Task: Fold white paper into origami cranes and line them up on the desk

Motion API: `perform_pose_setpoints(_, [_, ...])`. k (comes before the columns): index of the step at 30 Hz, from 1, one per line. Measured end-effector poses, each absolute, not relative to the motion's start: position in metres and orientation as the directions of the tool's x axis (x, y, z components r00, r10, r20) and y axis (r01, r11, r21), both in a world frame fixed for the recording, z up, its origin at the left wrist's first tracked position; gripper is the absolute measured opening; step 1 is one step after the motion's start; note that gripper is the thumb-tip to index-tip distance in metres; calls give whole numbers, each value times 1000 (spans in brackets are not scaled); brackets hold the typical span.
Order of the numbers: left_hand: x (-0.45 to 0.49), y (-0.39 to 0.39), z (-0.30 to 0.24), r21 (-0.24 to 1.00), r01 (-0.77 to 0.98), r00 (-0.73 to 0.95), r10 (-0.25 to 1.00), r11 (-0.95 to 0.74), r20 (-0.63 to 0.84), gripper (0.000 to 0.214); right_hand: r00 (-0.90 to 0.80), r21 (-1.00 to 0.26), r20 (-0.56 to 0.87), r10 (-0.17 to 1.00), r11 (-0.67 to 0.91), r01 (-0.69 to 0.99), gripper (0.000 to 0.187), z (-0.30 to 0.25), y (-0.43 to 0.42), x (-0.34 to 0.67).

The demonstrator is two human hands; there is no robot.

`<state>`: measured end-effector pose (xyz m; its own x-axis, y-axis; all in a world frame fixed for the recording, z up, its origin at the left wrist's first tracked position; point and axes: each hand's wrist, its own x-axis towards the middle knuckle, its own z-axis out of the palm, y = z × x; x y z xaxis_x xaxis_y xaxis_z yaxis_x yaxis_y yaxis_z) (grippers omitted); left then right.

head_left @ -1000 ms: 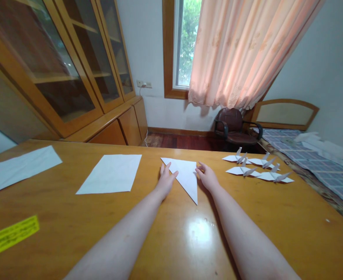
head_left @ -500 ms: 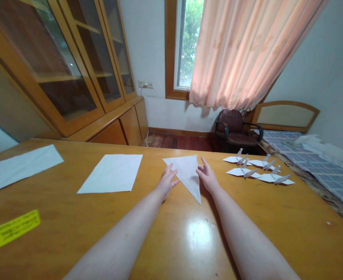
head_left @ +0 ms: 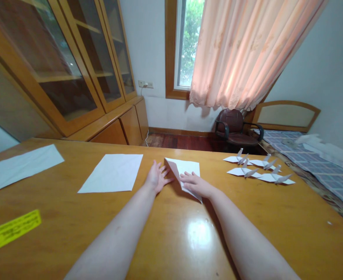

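A creased white sheet of paper (head_left: 191, 165) lies partly opened on the wooden table, its left flap standing up at a slant. My right hand (head_left: 199, 184) reaches over the sheet from the right, fingers stretched against the inside of the raised flap. To the left of that flap is my left hand (head_left: 157, 177), its fingers spread and nothing in its palm; whether a fingertip touches the paper is hard to tell. Another white sheet (head_left: 111, 174) rests flat to the left of my left hand.
Several folded paper cranes (head_left: 259, 167) stand at the table's right. At the far left lies another white sheet (head_left: 22, 167), with a yellow label (head_left: 12, 232) nearer me. Beyond the table (head_left: 101, 233) are a glass-door cabinet (head_left: 101, 50), an armchair (head_left: 232, 126) and a bed (head_left: 320, 163).
The sheet was a flat folded triangle; its flap now stands raised on the left. My right hand moved left over the paper. My left hand drew back leftward, off it, with fingers spread.
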<state>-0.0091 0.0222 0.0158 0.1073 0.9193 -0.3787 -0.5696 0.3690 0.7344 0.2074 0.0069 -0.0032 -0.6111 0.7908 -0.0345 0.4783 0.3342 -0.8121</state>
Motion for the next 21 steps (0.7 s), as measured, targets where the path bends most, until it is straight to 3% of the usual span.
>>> perform_pose_setpoints(5, [-34, 40, 5, 755, -501, 150, 902, 423, -406, 68, -634, -645, -96, 767, 437, 627, 53, -5, 10, 208])
perform_pose_setpoints(7, [-35, 42, -1, 813, -379, 218, 897, 442, -386, 53, -615, -625, -90, 783, 436, 648, 55, -4, 10, 209])
perform_pose_setpoints(11, [-31, 42, -11, 950, -87, 152, 946, 301, -286, 34, -601, -637, -86, 795, 420, 647, 56, -1, 9, 212])
perform_pose_setpoints(17, [-27, 42, -14, 972, 98, 65, 973, 212, -219, 33, -595, -638, -36, 803, 440, 632, 53, -4, 10, 215])
perform_pose_setpoints(21, [-26, 43, -16, 962, 212, 33, 982, 173, -184, 39, -513, -532, 17, 858, 442, 722, 51, -9, 14, 218])
